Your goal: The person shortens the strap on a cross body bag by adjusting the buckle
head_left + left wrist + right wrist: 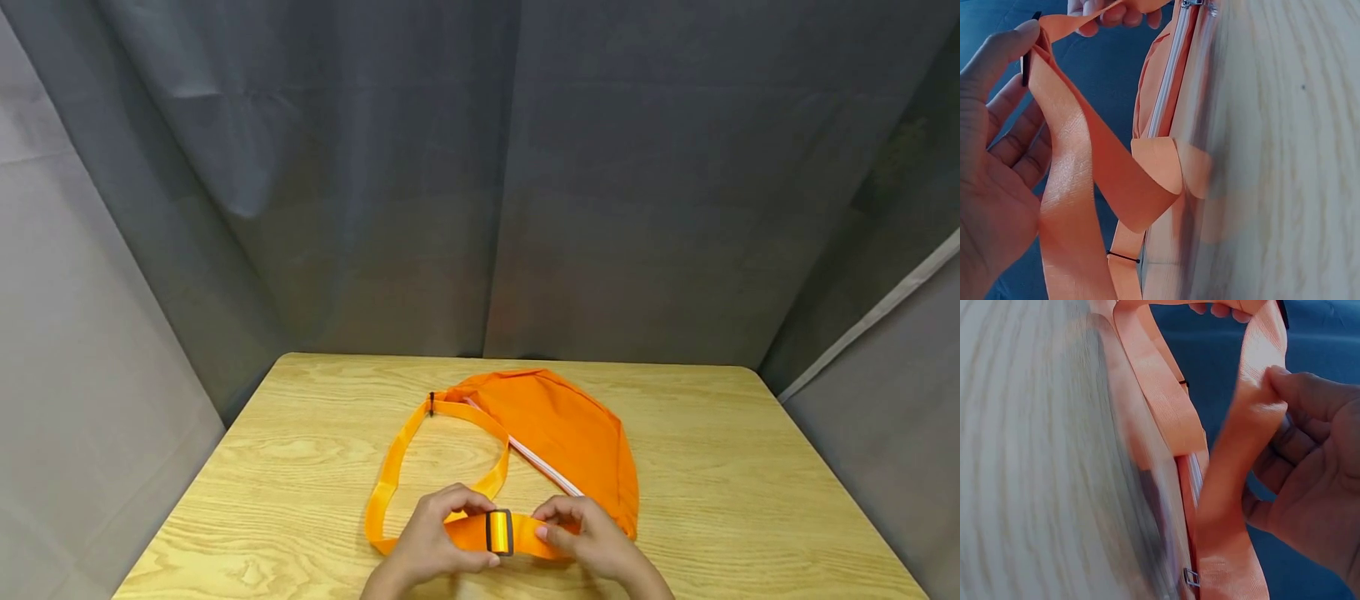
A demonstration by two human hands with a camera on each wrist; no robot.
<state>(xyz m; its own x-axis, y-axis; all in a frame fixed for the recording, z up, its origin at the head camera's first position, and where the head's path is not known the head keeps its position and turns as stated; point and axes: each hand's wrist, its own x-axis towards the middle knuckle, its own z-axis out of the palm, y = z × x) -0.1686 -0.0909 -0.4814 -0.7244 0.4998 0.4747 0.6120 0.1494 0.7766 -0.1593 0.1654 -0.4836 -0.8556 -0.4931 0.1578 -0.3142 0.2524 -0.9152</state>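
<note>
An orange bag (555, 425) with a white zipper (546, 467) lies on the table, its yellow-orange strap looped out to the left. Near the table's front edge, my left hand (435, 537) pinches a black slide buckle (511, 533) by its edges, thumb opposite fingers. The strap is threaded through this buckle. Just right of it, my right hand (592, 537) pinches the flat strap between thumb and fingers. In the right wrist view, the strap (1229, 487) runs down from that thumb past the bag's zipper. In the left wrist view, folded strap (1072, 175) hangs beside the left palm.
The wooden table (750, 483) extends to both sides of the bag. Grey curtains (637, 183) stand behind it and at both sides. A small black band (432, 404) sits on the strap near the bag's left corner.
</note>
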